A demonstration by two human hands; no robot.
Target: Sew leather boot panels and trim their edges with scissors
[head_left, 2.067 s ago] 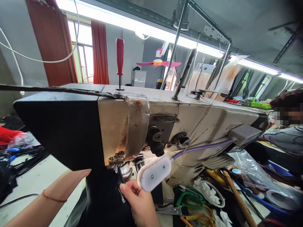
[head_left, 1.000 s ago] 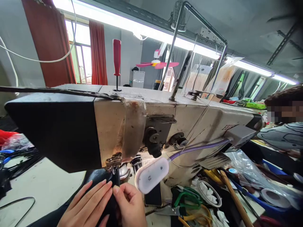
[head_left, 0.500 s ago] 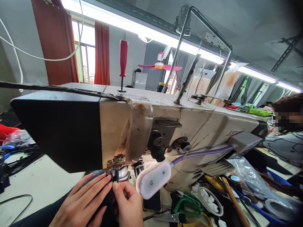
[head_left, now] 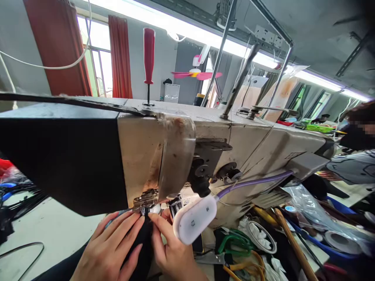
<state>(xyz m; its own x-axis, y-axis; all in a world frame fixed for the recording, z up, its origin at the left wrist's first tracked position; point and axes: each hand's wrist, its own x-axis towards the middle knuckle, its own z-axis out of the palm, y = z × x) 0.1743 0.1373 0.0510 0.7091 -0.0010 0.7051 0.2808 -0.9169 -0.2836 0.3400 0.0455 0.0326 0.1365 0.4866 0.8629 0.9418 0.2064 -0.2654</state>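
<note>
Black fabric (head_left: pixel 144 249) runs up to the presser foot (head_left: pixel 144 210) of a sewing machine (head_left: pixel 142 152). My left hand (head_left: pixel 108 246) lies over the fabric's left side, its fingers stretched forward and the thumb apart. On the right of the strip, my right hand (head_left: pixel 172 246) has its index finger and thumb closed at the fabric's edge, close to the foot. A white oval lamp (head_left: pixel 195 220) on a purple flexible neck hangs just over the right hand. The needle and the fabric under the foot are hidden by the fingers and the machine head.
Green-handled scissors (head_left: pixel 237 242), yellow-handled scissors (head_left: pixel 246 267), a tape roll (head_left: pixel 341 241) and a wooden stick (head_left: pixel 293 244) crowd the right side. A red screwdriver (head_left: pixel 149 56) stands upright on the machine. Black cords (head_left: pixel 23 203) lie at left; another person (head_left: pixel 351 156) sits at far right.
My right hand has shifted slightly right and upward, with its index finger now straighter beside the foot. The left hand stays on the fabric. The camera view has moved a little closer.
</note>
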